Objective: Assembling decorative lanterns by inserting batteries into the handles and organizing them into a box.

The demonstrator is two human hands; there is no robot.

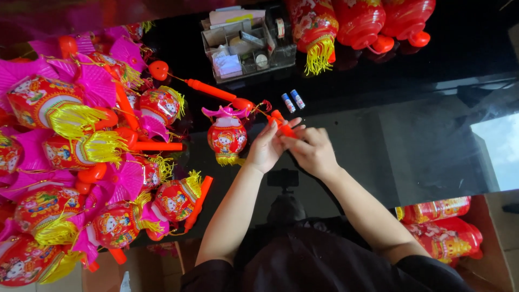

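On the black table, both hands grip an orange handle lying diagonally.

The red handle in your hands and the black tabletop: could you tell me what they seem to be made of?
Red handle: likely moulded plastic, uniform bright colour, smooth look. Black tabletop: probably glass or polished stone, glossy, mirroring the window.

Glossy black table, pile of red-and-pink toy lanterns left of the hands, two small batteries just beyond them, clear organiser box farther off.
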